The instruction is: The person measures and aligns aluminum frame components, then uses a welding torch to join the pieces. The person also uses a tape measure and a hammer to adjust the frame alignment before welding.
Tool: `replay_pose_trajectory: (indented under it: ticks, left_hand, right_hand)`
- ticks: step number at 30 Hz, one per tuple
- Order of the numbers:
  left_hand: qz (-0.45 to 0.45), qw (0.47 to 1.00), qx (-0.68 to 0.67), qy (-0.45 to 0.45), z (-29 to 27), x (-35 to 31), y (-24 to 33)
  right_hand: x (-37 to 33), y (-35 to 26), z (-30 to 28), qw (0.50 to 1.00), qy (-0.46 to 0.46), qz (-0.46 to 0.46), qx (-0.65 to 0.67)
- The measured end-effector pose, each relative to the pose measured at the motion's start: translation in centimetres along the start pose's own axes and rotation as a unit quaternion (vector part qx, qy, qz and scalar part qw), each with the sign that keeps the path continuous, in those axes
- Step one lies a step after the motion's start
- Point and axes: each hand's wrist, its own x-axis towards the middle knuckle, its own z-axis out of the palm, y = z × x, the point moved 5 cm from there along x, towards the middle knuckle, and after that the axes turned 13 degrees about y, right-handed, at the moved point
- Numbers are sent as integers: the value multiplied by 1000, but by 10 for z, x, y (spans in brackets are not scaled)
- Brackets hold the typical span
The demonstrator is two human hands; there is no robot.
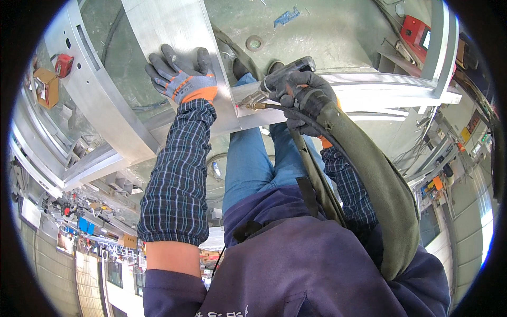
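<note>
My left hand [185,76], in a grey and orange work glove with dark fingertips, lies with fingers spread on a broad silvery metal beam [163,24]. My right hand [311,98], gloved too, is wrapped round a black-handled welding gun [288,74]. Its metal nozzle [256,100] points left at the seam where the broad beam meets a crosswise metal beam [364,95]. A small red light spot shows at the tip, close to the beam's edge. From the gun a thick hose in an olive-green sleeve [369,174] loops back past my right forearm.
A long metal profile with holes [100,95] slants along the left. Beyond it are a red device [64,65] and a cardboard box [46,87]. A red machine [414,34] stands at the far right. Blue scrap [286,17] lies on the green floor, and my legs stand against the frame.
</note>
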Motion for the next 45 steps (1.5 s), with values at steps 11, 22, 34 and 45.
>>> replay_pose_trajectory:
  ticks: [11,22,34,45]
  left_hand:
    - [-6,1000,-22,0,-5,2,2]
    - [-5,999,-50,13,-4,2,1]
    - [17,999,-24,40,-5,3,3]
    - [6,1000,-14,7,-10,3,4]
  right_hand:
    - [2,4,5,999,40,2,1]
    - [-1,5,9,1000,7,-12,-26]
    - [-1,4,8,1000,3,-15,-25]
    - [-7,6,8,999,-1,-14,-30]
